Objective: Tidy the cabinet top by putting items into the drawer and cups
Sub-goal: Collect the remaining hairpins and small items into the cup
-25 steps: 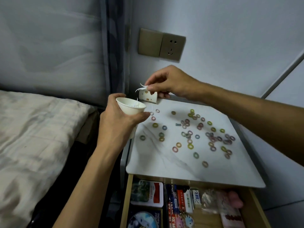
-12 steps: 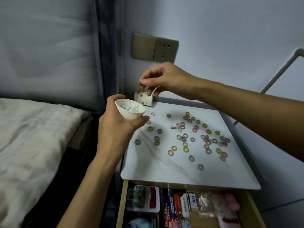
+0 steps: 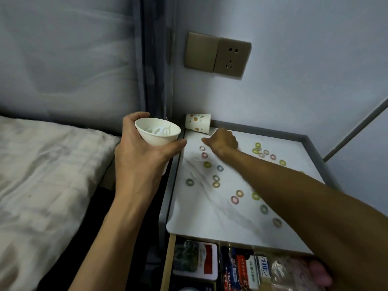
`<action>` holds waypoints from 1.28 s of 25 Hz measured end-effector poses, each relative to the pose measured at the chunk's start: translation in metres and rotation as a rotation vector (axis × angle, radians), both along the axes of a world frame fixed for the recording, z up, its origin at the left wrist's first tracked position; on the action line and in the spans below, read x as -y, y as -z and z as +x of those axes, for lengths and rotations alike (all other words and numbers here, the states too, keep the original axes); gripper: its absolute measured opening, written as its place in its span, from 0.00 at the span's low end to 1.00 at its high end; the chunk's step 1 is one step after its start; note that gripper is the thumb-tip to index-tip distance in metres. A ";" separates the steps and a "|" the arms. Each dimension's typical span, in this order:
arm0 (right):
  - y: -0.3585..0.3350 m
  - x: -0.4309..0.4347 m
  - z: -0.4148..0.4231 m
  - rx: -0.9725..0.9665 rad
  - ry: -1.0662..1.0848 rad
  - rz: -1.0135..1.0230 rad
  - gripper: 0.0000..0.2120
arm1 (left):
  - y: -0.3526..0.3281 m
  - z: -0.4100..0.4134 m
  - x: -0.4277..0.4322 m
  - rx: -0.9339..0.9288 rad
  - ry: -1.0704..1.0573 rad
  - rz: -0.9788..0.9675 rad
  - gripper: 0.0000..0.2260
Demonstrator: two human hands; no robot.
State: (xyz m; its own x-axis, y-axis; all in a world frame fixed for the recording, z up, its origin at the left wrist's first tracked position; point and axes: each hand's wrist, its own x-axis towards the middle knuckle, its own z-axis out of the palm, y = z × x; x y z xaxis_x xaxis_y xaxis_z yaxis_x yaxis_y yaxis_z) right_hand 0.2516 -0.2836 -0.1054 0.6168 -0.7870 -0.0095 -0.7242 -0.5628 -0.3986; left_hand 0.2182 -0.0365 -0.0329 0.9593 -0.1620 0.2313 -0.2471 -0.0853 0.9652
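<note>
My left hand [image 3: 142, 162] is shut on a white paper cup [image 3: 157, 133] that it holds tilted, left of the cabinet's back corner; small white plastic pieces lie inside it. My right hand [image 3: 222, 141] rests low on the white cabinet top [image 3: 199, 219], fingers curled together, pointing left, just in front of a dotted paper cup [image 3: 198, 123] lying on its side. Whether the fingers pinch anything is hidden. Several small coloured rings [image 3: 207, 164] are scattered over the top. Below, the drawer [image 3: 170, 259] stands open.
The drawer holds several packs and boxes [image 3: 197, 257]. A bed with pale bedding [image 3: 42, 175] lies to the left across a dark gap. A wall socket [image 3: 218, 54] sits above the cabinet, and a grey raised rim [image 3: 315, 152] runs along its back and right.
My right hand has come down from above the cup, where it held a small white piece, to the cabinet top by the dotted cup. The white cup has stayed in my left hand.
</note>
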 end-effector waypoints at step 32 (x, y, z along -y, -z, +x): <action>0.008 0.016 -0.033 -0.130 -0.288 -0.233 0.11 | 0.005 -0.003 0.018 -0.042 0.048 0.005 0.33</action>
State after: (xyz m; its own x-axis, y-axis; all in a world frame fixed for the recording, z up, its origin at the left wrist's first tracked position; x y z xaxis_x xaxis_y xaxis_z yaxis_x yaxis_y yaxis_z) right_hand 0.2190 -0.2998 -0.1129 0.8181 -0.5722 0.0569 -0.5594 -0.8149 -0.1516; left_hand 0.2153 -0.0548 -0.0378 0.9593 -0.2088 0.1900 -0.2103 -0.0791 0.9744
